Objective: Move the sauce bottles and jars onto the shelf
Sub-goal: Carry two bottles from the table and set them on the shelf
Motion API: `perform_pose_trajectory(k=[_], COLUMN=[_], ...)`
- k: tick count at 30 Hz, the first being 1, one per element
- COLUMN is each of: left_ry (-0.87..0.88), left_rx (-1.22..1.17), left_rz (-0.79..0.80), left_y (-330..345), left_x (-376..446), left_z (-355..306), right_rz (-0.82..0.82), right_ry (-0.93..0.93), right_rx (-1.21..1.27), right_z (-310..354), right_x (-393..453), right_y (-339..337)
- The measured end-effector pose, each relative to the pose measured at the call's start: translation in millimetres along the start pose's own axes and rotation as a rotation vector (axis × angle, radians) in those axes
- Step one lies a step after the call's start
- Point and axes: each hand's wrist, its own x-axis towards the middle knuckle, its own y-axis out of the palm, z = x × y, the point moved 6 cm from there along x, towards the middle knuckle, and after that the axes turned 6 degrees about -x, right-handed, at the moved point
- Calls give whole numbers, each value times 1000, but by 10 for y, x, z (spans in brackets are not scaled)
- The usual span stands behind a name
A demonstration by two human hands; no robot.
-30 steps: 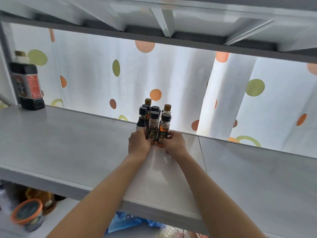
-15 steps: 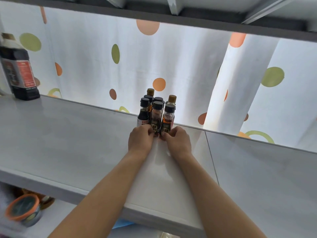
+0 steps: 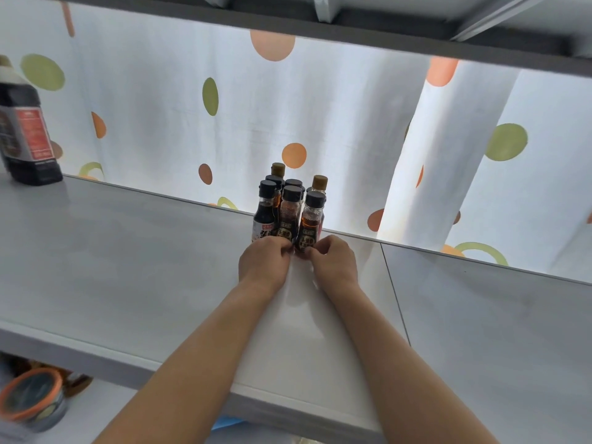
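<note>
Placing step: the cluster of small sauce bottles (image 3: 290, 208) stands upright at the back of the grey shelf (image 3: 128, 251). The left hand (image 3: 264, 262) and right hand (image 3: 333, 261) curl their fingers against the bottles' bases. Next, probably release and withdraw without toppling them. Fingertips and bottle bases are hidden; a large soy sauce bottle (image 3: 25, 133) is cut off at the left.

1. The small sauce bottles (image 3: 290, 213) at the back of the shelf have dark labels with Chinese characters, too blurry to actually read.
2. The big dark bottle (image 3: 24, 133) far left has a red label, print unreadable.
</note>
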Motion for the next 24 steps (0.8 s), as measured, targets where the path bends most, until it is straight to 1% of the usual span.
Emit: perform_pose_trajectory(k=[6,12,16,20,22,24], left_ry=[24,44,59,79,79,62], left_rx=[-3,28,37,18,4,11], left_rz=[27,56,89,170,217,262], left_y=[31,88,101,83,27,-26], left_x=[20,23,38,-71,-157,-277], left_z=[13,33,36,46,19,4], right_rz=[-26,1,19,71,134,247], right_ry=[29,10,-52,-146,-227,-280], right_rx=[6,-27,-92,-105,-240,-433], right_z=[-28,-3,64,103,192,262], right_x=[22,-9,-47,-256,-369,-481], right_y=[4,15,-23,-88,-129,-123])
